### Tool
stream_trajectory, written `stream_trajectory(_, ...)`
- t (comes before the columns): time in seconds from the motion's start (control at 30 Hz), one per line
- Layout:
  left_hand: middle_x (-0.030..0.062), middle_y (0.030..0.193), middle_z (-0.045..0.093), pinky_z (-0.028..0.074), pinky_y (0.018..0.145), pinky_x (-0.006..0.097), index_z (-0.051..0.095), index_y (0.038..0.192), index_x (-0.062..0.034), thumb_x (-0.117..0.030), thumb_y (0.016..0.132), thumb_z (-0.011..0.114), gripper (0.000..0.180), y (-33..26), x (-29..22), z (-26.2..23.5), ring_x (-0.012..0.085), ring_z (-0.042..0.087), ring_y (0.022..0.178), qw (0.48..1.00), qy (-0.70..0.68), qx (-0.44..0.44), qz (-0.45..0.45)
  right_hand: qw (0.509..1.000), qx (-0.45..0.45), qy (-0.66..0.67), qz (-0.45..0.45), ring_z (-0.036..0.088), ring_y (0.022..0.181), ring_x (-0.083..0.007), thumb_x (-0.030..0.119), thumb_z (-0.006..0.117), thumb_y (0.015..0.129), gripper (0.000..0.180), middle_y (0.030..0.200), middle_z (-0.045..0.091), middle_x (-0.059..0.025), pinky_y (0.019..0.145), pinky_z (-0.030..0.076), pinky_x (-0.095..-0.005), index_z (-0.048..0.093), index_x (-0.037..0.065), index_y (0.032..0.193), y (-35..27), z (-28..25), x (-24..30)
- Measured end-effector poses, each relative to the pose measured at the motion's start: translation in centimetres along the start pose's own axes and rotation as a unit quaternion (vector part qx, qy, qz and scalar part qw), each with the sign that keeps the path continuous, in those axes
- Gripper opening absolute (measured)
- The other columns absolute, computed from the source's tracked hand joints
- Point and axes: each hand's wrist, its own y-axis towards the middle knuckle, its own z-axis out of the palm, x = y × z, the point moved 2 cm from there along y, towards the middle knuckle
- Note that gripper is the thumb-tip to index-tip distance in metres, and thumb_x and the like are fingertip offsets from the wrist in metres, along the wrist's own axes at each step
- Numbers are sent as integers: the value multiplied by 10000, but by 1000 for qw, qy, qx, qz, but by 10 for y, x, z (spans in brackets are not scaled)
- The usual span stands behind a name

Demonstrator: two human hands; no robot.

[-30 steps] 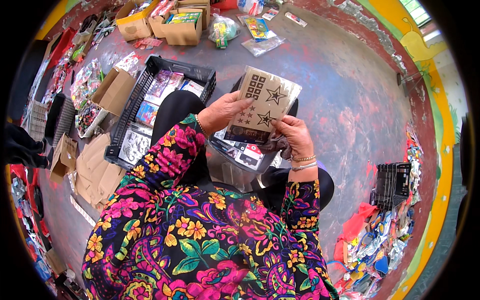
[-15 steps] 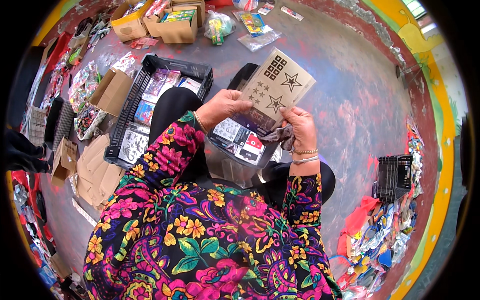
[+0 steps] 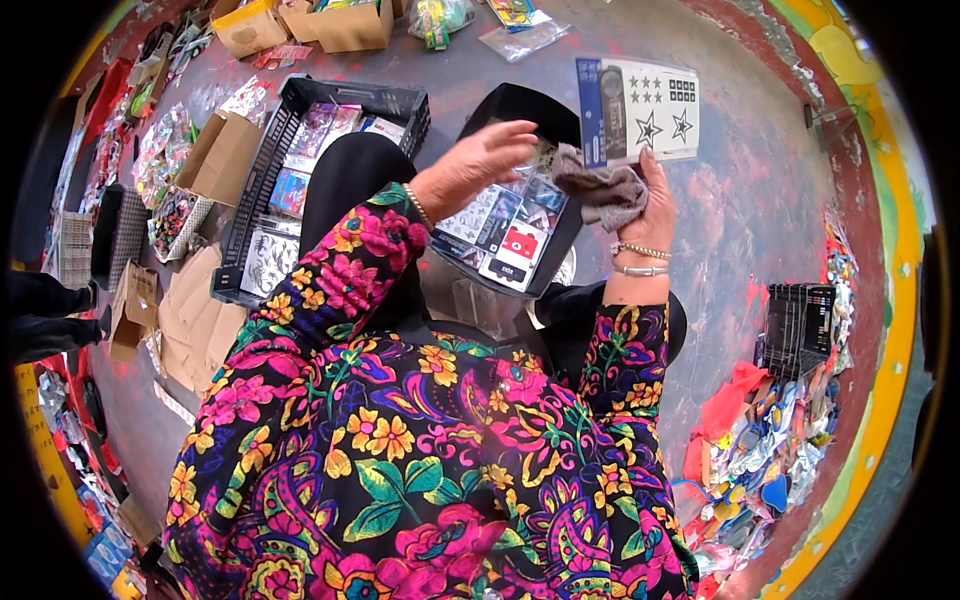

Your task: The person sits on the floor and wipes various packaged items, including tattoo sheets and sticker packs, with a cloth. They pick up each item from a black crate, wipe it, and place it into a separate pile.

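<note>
My right hand (image 3: pixel 650 200) grips the lower edge of a flat sheet of star designs (image 3: pixel 662 112), white with a dark blue strip along its left side. A crumpled grey-brown cloth (image 3: pixel 606 188) is bunched in the same hand, hanging toward the left. My left hand (image 3: pixel 478 165) is off the sheet, fingers stretched out and holding nothing. It hovers over the near left rim of a black bin (image 3: pixel 562 250) between my legs. Inside the bin lie several flat printed packs, among them a white card with a red picture (image 3: pixel 517 250).
To the left, a black plastic crate (image 3: pixel 240 240) holds more printed packs. Opened cardboard boxes (image 3: pixel 212 165) and flattened cardboard (image 3: pixel 190 325) lie beyond it. Boxes (image 3: pixel 350 28) stand at the far side. On the right, a small black crate (image 3: pixel 797 330) sits by a pile of mixed scraps (image 3: pixel 770 470).
My left hand has let go of the sheet and opened. My right hand has carried the sheet and cloth to the right, and the sheet has turned more upright.
</note>
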Motion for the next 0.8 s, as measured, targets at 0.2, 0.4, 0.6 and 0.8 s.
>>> stream_trajectory(0.2, 63, 1150, 532, 451, 857, 309, 435, 1240, -35, -200, 819, 630, 492, 0, 17, 25, 157, 531, 1020, 997, -32, 51, -52, 997, 72, -7, -1, 568, 674, -134, 127, 626, 821, 122, 778, 593, -34, 614, 483, -269, 576, 48, 899, -4, 35, -35)
stream_trajectory(0.4, 42, 935, 620, 495, 726, 255, 574, 1025, -15, -142, 830, 605, 235, -2, 16, 7, 138, 603, 852, 998, -21, -35, -47, 996, 52, -53, -44, 568, 743, -135, 113, 614, 826, 143, 869, 598, -18, 636, 446, -251, 557, 78, 952, 2, 27, -30)
stream_trajectory(0.6, 45, 862, 609, 465, 699, 233, 571, 914, 4, -45, 782, 539, 144, -17, -30, -11, 119, 583, 778, 991, -21, -92, 97, 988, 6, -71, -137, 561, 716, -128, 78, 541, 863, 107, 888, 592, -36, 494, 418, -241, 530, 59, 968, 27, -24, 17)
stream_trajectory(0.8, 108, 960, 628, 474, 788, 338, 579, 1048, 30, -81, 811, 511, 270, -43, -76, -36, 187, 600, 854, 929, -74, -213, 294, 935, -57, -335, -102, 575, 667, -134, 61, 489, 861, 147, 860, 593, -80, 543, 526, -288, 506, 10, 998, 43, -76, -10)
